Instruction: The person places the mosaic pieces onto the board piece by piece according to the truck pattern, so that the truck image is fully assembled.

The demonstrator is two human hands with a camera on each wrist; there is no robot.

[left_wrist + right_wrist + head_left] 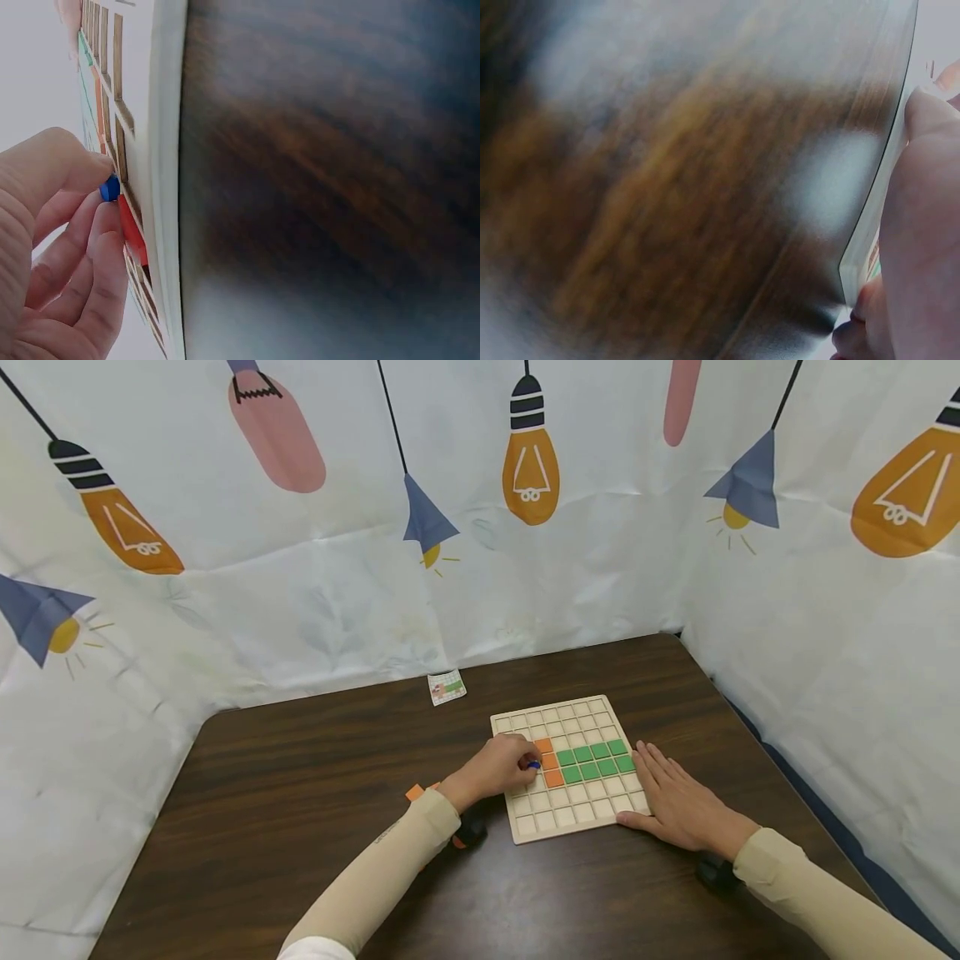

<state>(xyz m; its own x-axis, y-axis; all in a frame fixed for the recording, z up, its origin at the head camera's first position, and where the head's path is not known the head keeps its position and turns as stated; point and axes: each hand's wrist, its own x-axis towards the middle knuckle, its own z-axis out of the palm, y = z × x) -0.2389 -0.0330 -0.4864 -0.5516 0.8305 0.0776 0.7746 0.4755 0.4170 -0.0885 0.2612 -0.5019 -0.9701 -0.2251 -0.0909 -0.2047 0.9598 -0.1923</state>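
A wooden grid board (564, 820) lies on the dark table. Thumb and fingers of my left hand (498, 766) pinch a small blue tile (534, 765) over the board's left part, just left of a column of orange tiles (550, 761). Two rows of green tiles (583, 754) run from that column toward the right edge. In the left wrist view, a red tile (133, 231) sits in the grid right below the fingertips. My right hand (678, 802) rests along the board's right edge, fingers straight, thumb at the near right corner.
Loose orange tiles (415, 792) lie on the table, partly hidden by the left forearm. A small printed card (447, 687) with a coloured grid lies near the table's back edge. A lamp-patterned cloth (330, 610) hangs behind the table and along its sides.
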